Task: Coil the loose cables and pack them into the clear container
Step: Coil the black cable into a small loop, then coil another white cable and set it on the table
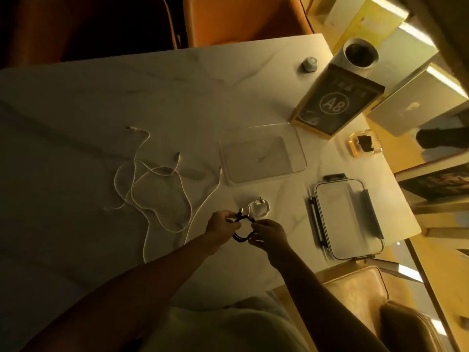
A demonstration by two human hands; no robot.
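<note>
A black cable, wound into a small loop, hangs between my two hands just above the white table. My left hand pinches its left side and my right hand grips its right side. Right behind them a white cable coil lies on the table. Loose white cables sprawl in tangled loops to the left. The clear container sits open and empty at the middle right. Its lid, with dark clips, lies flat near the right edge.
A dark box marked A8, a white cup, a small grey knob and a small glass dish crowd the far right corner. An orange chair stands beyond the table and a tan chair beside me.
</note>
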